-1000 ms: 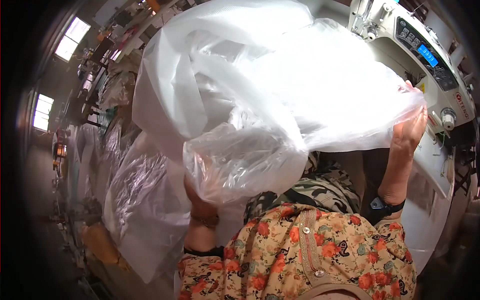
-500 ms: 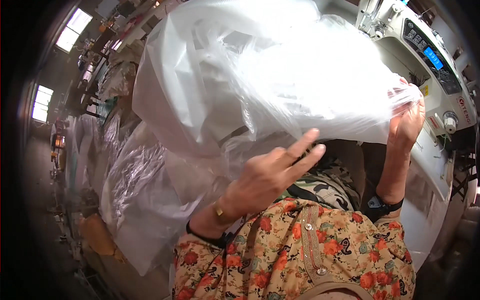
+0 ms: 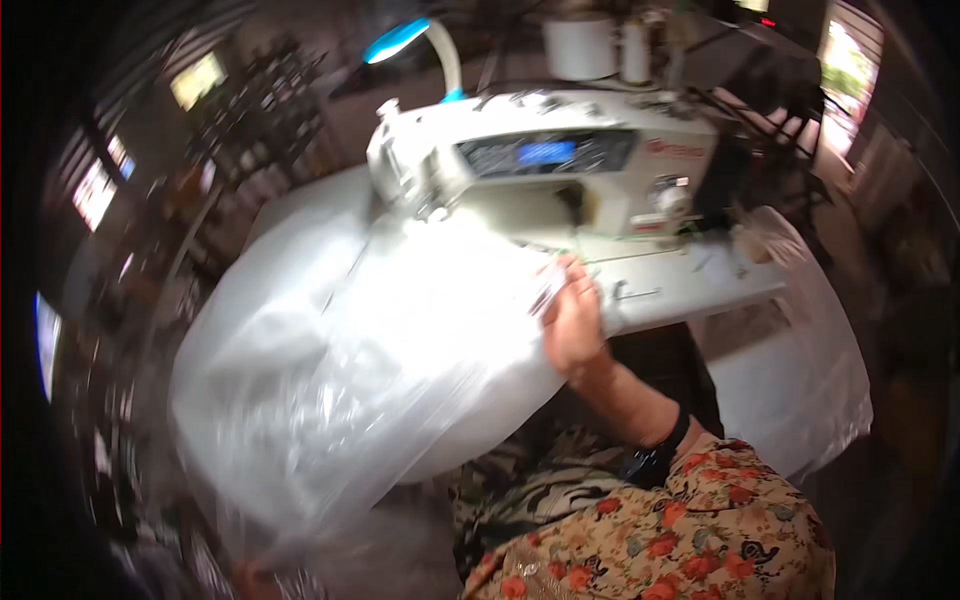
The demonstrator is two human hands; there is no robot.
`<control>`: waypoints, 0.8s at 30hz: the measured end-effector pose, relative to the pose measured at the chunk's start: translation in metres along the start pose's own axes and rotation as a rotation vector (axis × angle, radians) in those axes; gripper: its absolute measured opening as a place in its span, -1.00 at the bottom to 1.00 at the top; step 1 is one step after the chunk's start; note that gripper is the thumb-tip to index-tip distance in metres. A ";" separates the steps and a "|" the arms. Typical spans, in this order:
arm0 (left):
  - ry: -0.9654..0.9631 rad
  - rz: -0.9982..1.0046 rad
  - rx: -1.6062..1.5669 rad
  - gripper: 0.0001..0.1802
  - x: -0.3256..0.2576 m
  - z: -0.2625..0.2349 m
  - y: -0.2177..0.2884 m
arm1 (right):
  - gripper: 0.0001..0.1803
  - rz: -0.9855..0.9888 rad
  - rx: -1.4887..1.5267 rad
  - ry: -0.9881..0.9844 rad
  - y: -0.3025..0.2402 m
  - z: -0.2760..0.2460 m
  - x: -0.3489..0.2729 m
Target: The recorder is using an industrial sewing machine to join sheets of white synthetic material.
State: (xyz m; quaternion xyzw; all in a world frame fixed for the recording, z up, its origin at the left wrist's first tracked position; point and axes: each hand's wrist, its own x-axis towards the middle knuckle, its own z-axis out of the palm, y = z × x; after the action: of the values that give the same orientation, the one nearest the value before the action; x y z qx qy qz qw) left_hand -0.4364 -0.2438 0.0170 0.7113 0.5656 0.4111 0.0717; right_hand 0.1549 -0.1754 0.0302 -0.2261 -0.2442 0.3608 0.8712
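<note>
A large white, translucent plastic sheet [image 3: 300,400] is spread over the sewing machine table and hangs down its near left side. Bright light washes out its middle below the machine's needle end. My right hand [image 3: 573,318] is closed on the sheet's right edge, just in front of the white sewing machine [image 3: 540,170]. The fingers point away from me, and a dark band circles that wrist. My left hand does not show clearly; a blurred reddish patch beside the sheet's lower left edge is too smeared to make out.
A blue-headed lamp [image 3: 400,42] rises behind the machine. The table's right end [image 3: 690,280] carries small items. Another pale plastic piece [image 3: 785,390] hangs past that end. A white cylindrical container [image 3: 580,48] stands at the back.
The view has swung, bringing the sewing machine from the upper right to the middle. My left hand, open over my lap before, has left clear sight. My right hand still grips the sheet.
</note>
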 end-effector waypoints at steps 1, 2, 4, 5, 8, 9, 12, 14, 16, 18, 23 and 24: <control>0.047 -0.086 -0.028 -0.57 0.003 -0.025 -0.032 | -0.83 0.021 -0.056 0.025 -0.002 -0.002 -0.001; 0.091 -0.160 -0.068 -0.48 0.005 -0.049 -0.063 | -0.82 0.021 -0.067 0.001 -0.004 -0.005 -0.002; 0.128 -0.263 -0.088 -0.31 0.011 -0.093 -0.119 | -0.83 0.005 -0.099 0.006 -0.007 -0.012 -0.007; 0.120 -0.270 0.232 -0.50 0.014 -0.114 -0.140 | -0.83 0.027 -0.071 -0.021 -0.009 -0.014 -0.008; 0.000 -0.341 0.486 -0.71 0.048 -0.150 -0.181 | -0.83 -0.017 -0.222 -0.006 -0.012 -0.023 -0.018; -0.112 -0.408 0.429 -0.74 0.070 -0.150 -0.183 | -0.81 -0.002 -0.355 -0.058 -0.015 -0.029 -0.023; -0.251 -0.284 0.201 -0.72 0.139 -0.131 -0.127 | -0.76 -0.075 -0.664 -0.202 -0.017 -0.042 -0.042; -0.326 -0.238 0.078 -0.60 0.165 -0.108 -0.042 | -0.66 -0.092 -0.703 -0.295 -0.019 -0.049 -0.056; -0.369 0.252 0.463 -0.62 0.177 -0.060 0.057 | -0.64 0.050 -0.647 -0.347 -0.020 -0.051 -0.066; -0.307 0.678 0.850 -0.62 0.172 0.015 0.149 | -0.63 -0.053 -0.765 -0.420 -0.022 -0.043 -0.072; -0.587 0.962 0.264 -0.70 0.159 0.186 0.271 | -0.78 -0.091 -0.716 -0.722 -0.039 -0.009 -0.083; -0.584 0.963 0.341 -0.67 0.170 0.217 0.273 | -0.78 -0.112 -0.695 -0.721 -0.046 -0.008 -0.085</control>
State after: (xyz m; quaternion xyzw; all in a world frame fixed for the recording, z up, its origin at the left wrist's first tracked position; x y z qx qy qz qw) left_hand -0.0844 -0.1137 0.1164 0.9733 0.1940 0.0877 -0.0857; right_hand 0.1306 -0.2689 0.0279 -0.3503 -0.6470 0.2662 0.6228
